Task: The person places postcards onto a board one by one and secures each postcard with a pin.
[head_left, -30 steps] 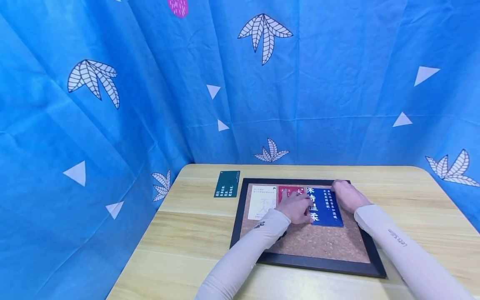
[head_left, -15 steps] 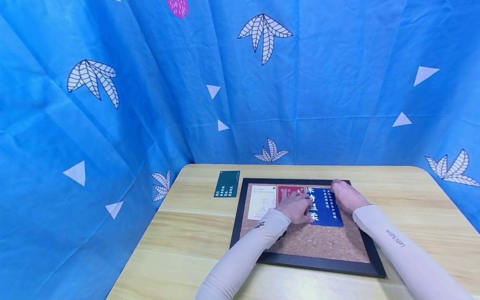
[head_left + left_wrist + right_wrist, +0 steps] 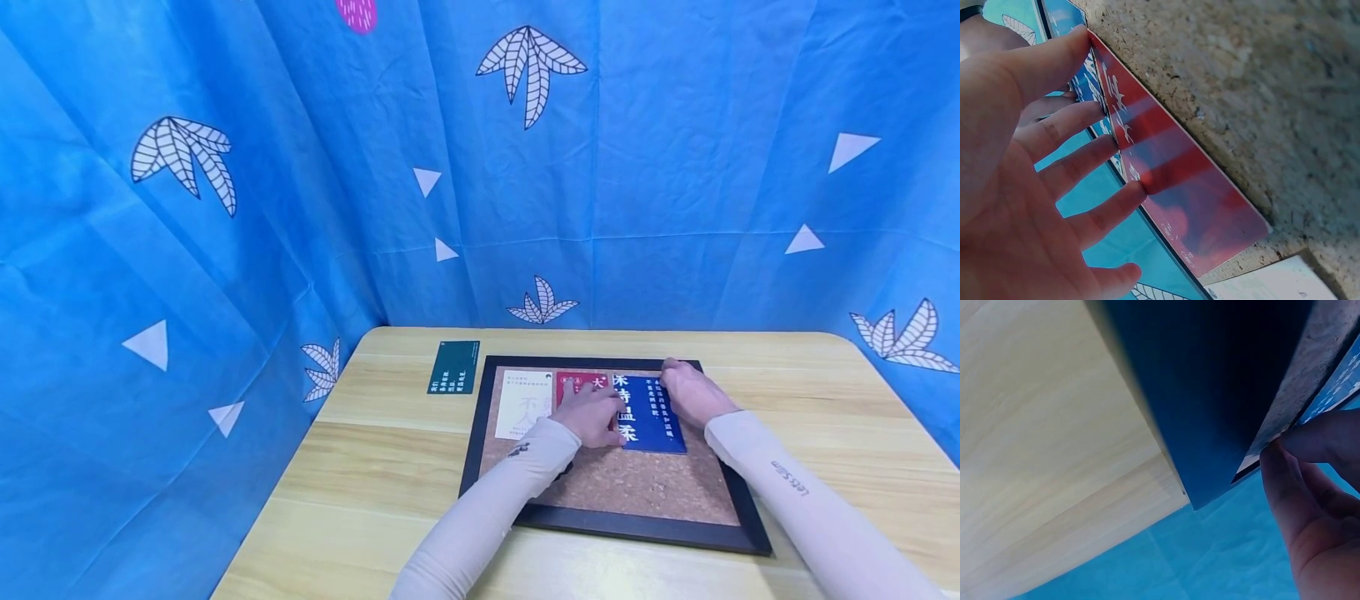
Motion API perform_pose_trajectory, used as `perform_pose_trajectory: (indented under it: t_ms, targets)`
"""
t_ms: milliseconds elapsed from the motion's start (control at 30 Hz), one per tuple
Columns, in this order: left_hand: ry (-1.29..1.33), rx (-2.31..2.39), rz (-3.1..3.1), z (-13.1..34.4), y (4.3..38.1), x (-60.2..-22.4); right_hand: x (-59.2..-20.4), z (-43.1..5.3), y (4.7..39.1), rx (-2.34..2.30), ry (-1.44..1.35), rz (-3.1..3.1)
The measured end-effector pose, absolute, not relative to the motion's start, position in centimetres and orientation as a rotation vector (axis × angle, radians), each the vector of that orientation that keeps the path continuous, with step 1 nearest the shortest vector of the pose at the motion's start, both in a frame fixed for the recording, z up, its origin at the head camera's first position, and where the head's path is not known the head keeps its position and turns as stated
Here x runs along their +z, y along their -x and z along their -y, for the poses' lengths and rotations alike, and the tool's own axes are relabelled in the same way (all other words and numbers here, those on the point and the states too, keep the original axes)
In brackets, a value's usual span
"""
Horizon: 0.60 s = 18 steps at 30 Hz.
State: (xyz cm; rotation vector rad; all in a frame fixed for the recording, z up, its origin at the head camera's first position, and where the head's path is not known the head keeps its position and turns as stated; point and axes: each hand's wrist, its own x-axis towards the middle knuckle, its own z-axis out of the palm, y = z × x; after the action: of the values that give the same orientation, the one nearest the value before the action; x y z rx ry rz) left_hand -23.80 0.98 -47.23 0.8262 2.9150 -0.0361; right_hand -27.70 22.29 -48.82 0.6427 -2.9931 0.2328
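Observation:
A blue card [image 3: 651, 421] with white writing lies on the brown cork board [image 3: 630, 492] with its black frame. To its left are a red card [image 3: 564, 385] and a white card [image 3: 513, 408]. My left hand [image 3: 588, 415] has its fingers spread, fingertips touching where the red and blue cards meet; in the left wrist view the thumb and fingers [image 3: 1100, 215] reach along the red card's edge. My right hand [image 3: 697, 392] is at the blue card's far right corner. Its thumb and index fingertips [image 3: 1272, 450] pinch together there, partly hiding the corner.
A dark green card [image 3: 454, 367] with white writing lies on the wooden table [image 3: 360, 475], left of the board. Blue patterned curtains [image 3: 525, 183] hang close behind the table and on its left. The board's frame [image 3: 652, 533] stands slightly raised at the front.

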Motion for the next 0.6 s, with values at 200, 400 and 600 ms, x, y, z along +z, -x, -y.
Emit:
perform_pose_trajectory:
  t_ms: [200,400,600]
  targets:
    - [-0.825,-0.039,-2.918,-0.97,23.53,-46.99,-48.62,-22.17,27.47,0.211,-0.640,3.002]
    - [-0.817,-0.030,-2.919,-0.96,23.42,-46.83,-48.50,-22.32,27.24,0.260,-0.643,2.992]
    - [-0.816,-0.048,-2.913,-0.89,23.38,-46.86,-48.38,-22.77,26.97,0.365,-0.676,2.988]
